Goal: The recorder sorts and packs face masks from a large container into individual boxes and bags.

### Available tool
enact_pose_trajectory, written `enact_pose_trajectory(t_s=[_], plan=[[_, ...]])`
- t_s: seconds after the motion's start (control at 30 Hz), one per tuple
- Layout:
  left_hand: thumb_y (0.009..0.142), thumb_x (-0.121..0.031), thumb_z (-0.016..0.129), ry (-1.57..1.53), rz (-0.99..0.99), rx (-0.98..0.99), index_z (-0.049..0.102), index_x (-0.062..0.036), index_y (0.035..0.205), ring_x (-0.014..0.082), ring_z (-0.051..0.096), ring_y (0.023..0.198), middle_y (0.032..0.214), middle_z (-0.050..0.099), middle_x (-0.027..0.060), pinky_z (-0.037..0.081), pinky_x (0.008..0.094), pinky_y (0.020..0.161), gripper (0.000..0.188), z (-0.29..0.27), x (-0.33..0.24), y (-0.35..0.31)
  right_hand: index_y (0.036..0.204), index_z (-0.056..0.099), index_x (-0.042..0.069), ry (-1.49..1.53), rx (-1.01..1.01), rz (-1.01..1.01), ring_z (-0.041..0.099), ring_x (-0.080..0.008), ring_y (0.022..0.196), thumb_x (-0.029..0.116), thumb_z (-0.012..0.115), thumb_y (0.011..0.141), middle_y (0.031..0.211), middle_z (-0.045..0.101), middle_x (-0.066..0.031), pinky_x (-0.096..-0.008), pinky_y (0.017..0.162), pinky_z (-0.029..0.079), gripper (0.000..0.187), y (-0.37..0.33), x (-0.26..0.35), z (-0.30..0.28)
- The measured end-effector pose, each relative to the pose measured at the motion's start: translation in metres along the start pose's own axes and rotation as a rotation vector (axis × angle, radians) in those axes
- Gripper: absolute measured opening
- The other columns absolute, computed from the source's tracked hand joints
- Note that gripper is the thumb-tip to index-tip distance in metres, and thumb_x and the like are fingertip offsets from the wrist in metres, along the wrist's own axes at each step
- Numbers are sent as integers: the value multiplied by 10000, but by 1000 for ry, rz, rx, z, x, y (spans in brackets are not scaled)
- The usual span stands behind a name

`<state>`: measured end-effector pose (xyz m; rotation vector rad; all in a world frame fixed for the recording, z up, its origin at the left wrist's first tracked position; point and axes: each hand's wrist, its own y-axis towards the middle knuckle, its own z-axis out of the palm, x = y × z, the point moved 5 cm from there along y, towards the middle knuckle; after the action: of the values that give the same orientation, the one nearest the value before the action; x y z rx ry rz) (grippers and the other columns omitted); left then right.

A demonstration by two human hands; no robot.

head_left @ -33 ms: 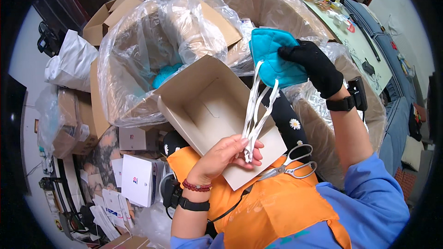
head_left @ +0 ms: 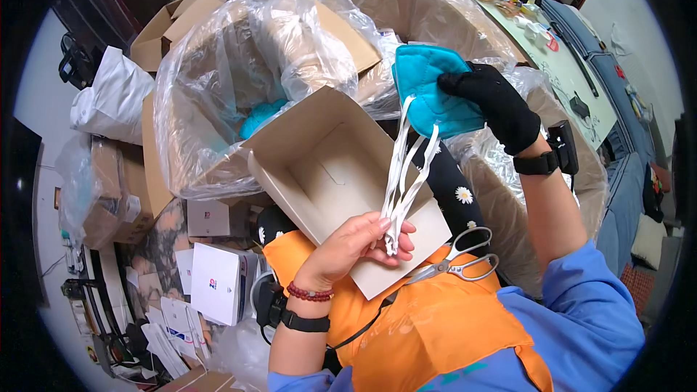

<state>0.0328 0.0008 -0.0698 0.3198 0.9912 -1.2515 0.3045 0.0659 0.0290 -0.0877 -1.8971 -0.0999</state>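
My right hand (head_left: pixel 497 105), in a black glove, grips a teal face mask (head_left: pixel 428 83) by its right side, thumb across the front. White elastic straps (head_left: pixel 401 181) hang from the mask down to my bare left hand (head_left: pixel 363 239), whose thumb and fingers close on their lower ends. Beneath the straps an open cardboard box (head_left: pixel 319 163) lies tilted on my lap; its inside shows bare cardboard. Silver scissors (head_left: pixel 446 268) rest on my orange apron (head_left: pixel 435 327), right of the left hand. More teal masks (head_left: pixel 261 117) lie in a plastic-lined carton, partly hidden by the box.
Large plastic-lined cartons (head_left: pixel 210 58) stand ahead, with another lined carton (head_left: pixel 501 196) at my right. White boxes (head_left: pixel 214 283) and papers lie on the floor at left. A cluttered table (head_left: pixel 537 51) and a blue sofa (head_left: pixel 617 196) are on the right.
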Motion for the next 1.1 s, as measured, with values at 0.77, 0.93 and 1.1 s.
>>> enact_pose_trajectory(t_s=[0.77,0.93,1.1], plan=[[1007,-268,475,-100,-38,22,514,79,1295,285,668,1060,1201,635,218,598,350,802,453,3,4,3,961,719,10,-257,-50,-9,634,-117,723,343,726,857,807,705,-71,-289,704,510,349,-16,52,1],[1004,-259,520,-94,-54,77,512,8,1334,225,653,1102,1243,631,182,581,284,812,425,5,3,2,980,718,27,-214,-40,-90,635,-122,730,324,740,845,817,707,-70,-292,711,511,328,-20,59,1],[987,-262,563,-95,-59,107,479,1,1366,228,651,1105,1240,632,184,582,267,807,469,5,6,5,999,717,37,-314,-56,-153,632,-122,736,299,742,847,833,712,-62,-290,714,506,304,-21,68,-1]])
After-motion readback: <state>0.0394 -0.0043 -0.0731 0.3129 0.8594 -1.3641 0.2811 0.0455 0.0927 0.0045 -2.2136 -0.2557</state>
